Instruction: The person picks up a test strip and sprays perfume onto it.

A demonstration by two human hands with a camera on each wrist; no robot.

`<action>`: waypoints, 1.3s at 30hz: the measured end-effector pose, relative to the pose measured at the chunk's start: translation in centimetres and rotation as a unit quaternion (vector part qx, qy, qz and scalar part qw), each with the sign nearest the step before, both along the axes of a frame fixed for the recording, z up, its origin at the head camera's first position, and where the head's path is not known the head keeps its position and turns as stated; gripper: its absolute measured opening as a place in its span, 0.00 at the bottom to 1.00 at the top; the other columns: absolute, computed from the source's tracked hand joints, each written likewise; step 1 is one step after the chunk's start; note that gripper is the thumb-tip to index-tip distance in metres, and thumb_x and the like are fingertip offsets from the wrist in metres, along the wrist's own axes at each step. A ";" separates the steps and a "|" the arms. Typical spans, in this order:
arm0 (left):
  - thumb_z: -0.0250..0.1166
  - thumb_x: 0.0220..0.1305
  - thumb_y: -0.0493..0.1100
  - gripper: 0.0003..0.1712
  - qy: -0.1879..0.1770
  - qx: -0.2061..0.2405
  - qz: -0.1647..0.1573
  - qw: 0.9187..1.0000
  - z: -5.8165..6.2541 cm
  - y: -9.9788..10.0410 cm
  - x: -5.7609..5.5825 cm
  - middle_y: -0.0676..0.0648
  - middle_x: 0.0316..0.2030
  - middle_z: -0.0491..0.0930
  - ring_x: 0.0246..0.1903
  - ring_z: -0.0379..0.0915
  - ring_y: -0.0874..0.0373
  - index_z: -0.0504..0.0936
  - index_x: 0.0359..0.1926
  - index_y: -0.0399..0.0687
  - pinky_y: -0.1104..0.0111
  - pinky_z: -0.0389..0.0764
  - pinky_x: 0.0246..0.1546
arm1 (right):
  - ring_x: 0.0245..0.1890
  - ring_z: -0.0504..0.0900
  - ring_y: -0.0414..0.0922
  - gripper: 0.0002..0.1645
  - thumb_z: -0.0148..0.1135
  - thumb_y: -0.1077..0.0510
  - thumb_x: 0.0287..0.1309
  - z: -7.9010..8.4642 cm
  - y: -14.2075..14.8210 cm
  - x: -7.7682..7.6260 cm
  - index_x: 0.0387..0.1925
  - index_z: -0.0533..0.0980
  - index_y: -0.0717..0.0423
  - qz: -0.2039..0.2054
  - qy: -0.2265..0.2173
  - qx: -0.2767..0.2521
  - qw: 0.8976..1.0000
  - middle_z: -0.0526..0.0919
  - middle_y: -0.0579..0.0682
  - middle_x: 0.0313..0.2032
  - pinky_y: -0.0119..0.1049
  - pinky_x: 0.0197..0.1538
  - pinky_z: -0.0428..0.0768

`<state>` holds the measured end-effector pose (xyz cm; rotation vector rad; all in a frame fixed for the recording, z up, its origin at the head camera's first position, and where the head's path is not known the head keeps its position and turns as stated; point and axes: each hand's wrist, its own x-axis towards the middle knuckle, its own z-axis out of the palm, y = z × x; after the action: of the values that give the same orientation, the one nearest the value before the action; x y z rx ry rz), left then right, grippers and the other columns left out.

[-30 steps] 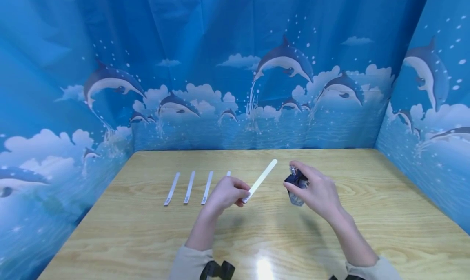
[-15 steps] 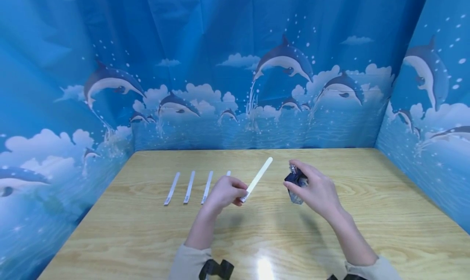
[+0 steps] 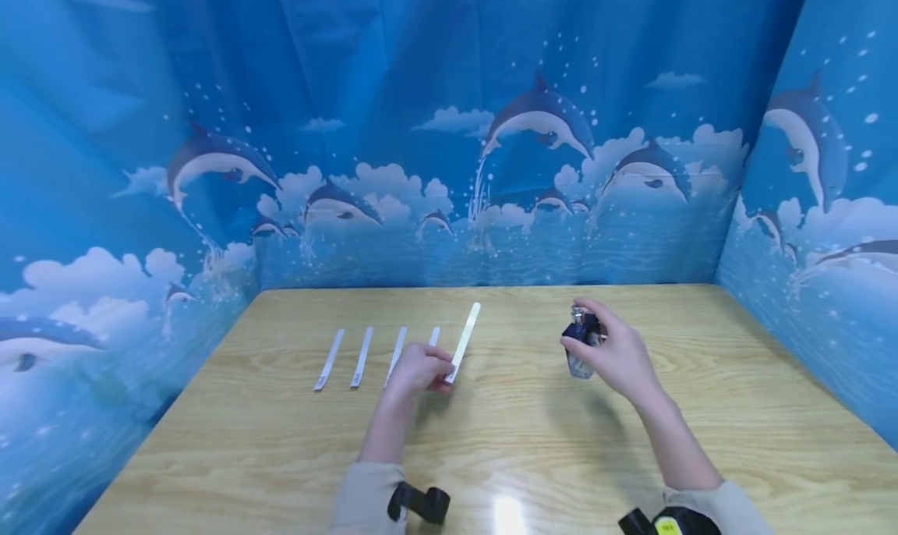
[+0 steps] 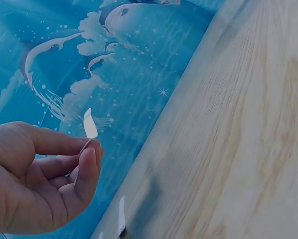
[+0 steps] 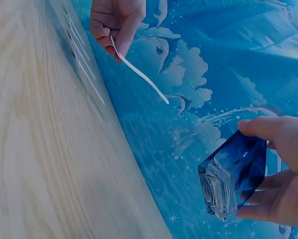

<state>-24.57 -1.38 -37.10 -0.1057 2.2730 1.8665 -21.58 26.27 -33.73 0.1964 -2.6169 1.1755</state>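
Between thumb and fingers, my left hand (image 3: 418,370) pinches the lower end of a white paper test strip (image 3: 464,340). In the right wrist view that strip (image 5: 145,78) bends slightly and stands clear of the table. My right hand (image 3: 623,357) grips a dark blue glass perfume bottle (image 3: 579,357), index finger on the silver sprayer at its top. The bottle's clear, faceted base (image 5: 219,191) shows in the right wrist view. Bottle and strip are apart. Several similar strips (image 3: 362,357) lie in a row left of the held one, some partly hidden by my left hand.
A light wooden table (image 3: 533,434) carries everything. Behind it and along the sides hangs a blue curtain (image 3: 421,153) printed with dolphins. Dark camera mounts (image 3: 421,504) sit on both wrists.
The left hand has moved left and turned its strip more upright, near the row. The right hand has shifted slightly right and up with the perfume bottle, widening the gap.
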 end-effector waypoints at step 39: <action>0.59 0.51 0.23 0.09 -0.028 -0.009 0.042 0.999 -2.7 1.7 -0.9 0.42 0.20 0.74 0.14 0.69 0.62 0.76 0.37 0.22 0.75 0.77 0.17 | 0.67 0.49 0.62 0.50 0.63 0.68 0.51 -4.7 7.0 -2.8 0.69 0.44 0.68 0.056 -0.121 -0.249 0.959 0.47 0.68 0.68 0.54 0.66 0.51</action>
<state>-25.46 0.35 -39.75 -0.2582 2.2813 1.8580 -24.37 33.28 -38.40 0.1060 -2.4212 1.9596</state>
